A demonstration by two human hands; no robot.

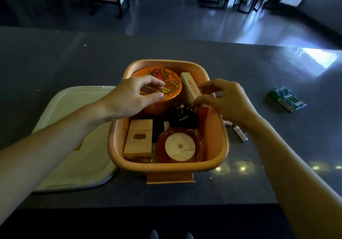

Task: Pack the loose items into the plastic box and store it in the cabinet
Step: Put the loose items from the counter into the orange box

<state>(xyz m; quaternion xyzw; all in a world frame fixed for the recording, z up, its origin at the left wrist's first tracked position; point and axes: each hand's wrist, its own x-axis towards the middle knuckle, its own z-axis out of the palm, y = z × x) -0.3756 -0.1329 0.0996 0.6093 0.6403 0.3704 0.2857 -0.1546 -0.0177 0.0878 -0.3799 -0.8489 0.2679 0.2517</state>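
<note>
The peach plastic box (pixel 212 146) stands open in the middle of the dark counter. It holds a round orange cartoon tin (pixel 172 79), a long white carton (pixel 190 87), a black clip-like item (pixel 183 116), a red ribbon spool (pixel 179 146) and a small beige carton (pixel 138 139). My left hand (pixel 133 96) hovers over the tin with thumb and fingers apart and nothing in it. My right hand (pixel 225 98) is over the box's right side, its blurred fingers curled by the white carton's near end; whether they hold anything is unclear. The box's white lid (pixel 77 164) lies to the left.
A green and white packet (pixel 285 98) lies on the counter to the right. Small white patterned sticks (pixel 240 137) lie just outside the box's right wall. The counter's near edge is below the box. Chairs and tables stand on the floor beyond the far edge.
</note>
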